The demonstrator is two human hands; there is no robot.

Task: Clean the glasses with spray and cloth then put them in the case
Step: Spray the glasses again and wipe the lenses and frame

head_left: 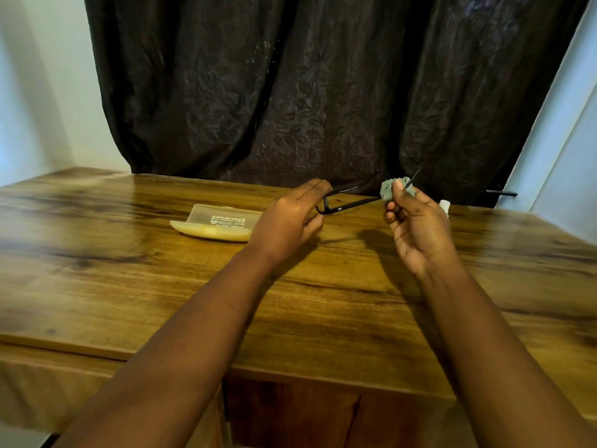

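The left hand (290, 218) pinches the left end of the black glasses (347, 206), holding them above the table (161, 286). Far left of it lies the case (216, 223), apparently open. The right hand (416, 224) grips a grey cloth (389, 189) around the right end. Far right, the spray (445, 206) peeks out. Wiping looks underway; casing remains.

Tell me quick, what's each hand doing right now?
Left hand: holding the black glasses by one end of the frame.
Right hand: pinching the grey-green cloth against the glasses' other end.
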